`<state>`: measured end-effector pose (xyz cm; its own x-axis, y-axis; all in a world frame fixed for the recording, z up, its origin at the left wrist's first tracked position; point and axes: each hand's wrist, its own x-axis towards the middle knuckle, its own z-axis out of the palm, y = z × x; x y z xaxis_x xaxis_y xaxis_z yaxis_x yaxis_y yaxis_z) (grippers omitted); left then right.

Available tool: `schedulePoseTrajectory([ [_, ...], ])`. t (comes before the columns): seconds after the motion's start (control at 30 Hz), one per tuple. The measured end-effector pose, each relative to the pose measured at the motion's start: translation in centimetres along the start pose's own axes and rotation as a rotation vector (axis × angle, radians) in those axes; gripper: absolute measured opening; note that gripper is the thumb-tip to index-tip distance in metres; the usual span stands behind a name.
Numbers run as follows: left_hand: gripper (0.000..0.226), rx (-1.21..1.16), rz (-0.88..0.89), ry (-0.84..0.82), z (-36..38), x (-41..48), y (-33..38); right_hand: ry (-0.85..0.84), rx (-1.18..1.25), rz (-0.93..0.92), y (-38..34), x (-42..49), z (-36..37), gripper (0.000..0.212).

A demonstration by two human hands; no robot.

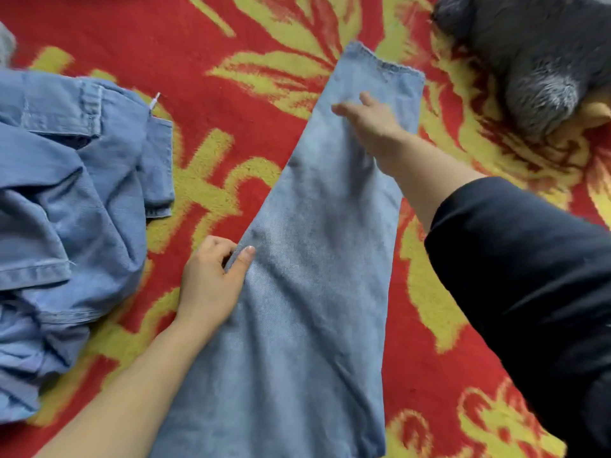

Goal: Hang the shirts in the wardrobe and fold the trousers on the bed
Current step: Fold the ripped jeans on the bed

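Denim trousers (317,259) lie mid-frame on the red blanket (231,104). Left hand (211,279) pinches their edge; right hand (370,127) presses flat, fingers spread.

Matt pale denim trousers (317,259), fuzzy woven blanket (231,104), dark fluffy fleece (535,54)

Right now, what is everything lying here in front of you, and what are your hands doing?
blanket: one, red with a yellow flower pattern, spread under everything.
pale jeans: one pair, light blue, laid flat down the middle, hem at the far end.
denim garment: one, slightly darker blue, crumpled at the left.
fuzzy cloth: one, grey, top right, partly over a yellow cloth.
left hand: one, arm bare, pinches the left edge of the pale jeans.
right hand: one, lies flat on the pale jeans near the hem; black sleeve on its arm.
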<state>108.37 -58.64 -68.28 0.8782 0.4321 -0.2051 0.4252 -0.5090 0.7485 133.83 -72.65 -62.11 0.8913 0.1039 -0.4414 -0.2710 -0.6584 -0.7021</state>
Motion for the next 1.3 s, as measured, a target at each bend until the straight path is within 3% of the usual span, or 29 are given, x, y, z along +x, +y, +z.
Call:
schedulePoseTrajectory([
  [0.1,0.02,-0.001,-0.024,0.007,0.0,-0.2,0.1,-0.05,-0.497,-0.094,3.7,-1.2,2.0,0.065],
  [0.17,0.013,0.018,-0.033,0.008,0.0,-0.4,0.1,-0.006,-0.664,-0.145,5.9,-3.2,2.4,0.063],
  [0.33,0.036,0.139,-0.133,-0.06,-0.9,-2.4,-0.5,-0.001,-0.739,-0.217,10.6,-10.6,3.1,0.061],
  [0.6,0.033,0.182,-0.197,-0.229,-4.8,-11.0,-4.5,-0.177,-0.727,-0.096,17.5,-26.2,5.4,0.061],
  [0.87,0.04,0.38,-0.131,-0.317,-7.7,-19.1,-7.8,-0.151,-0.917,-0.063,20.5,-40.0,11.3,0.054],
  [1.07,0.049,0.425,-0.129,-0.456,-11.2,-23.4,-10.6,-0.033,-0.526,0.162,20.5,-47.3,16.1,0.046],
  [1.3,0.075,0.367,0.021,-0.398,-13.4,-28.9,-12.1,0.355,0.066,0.411,19.3,-53.5,21.0,0.073],
])
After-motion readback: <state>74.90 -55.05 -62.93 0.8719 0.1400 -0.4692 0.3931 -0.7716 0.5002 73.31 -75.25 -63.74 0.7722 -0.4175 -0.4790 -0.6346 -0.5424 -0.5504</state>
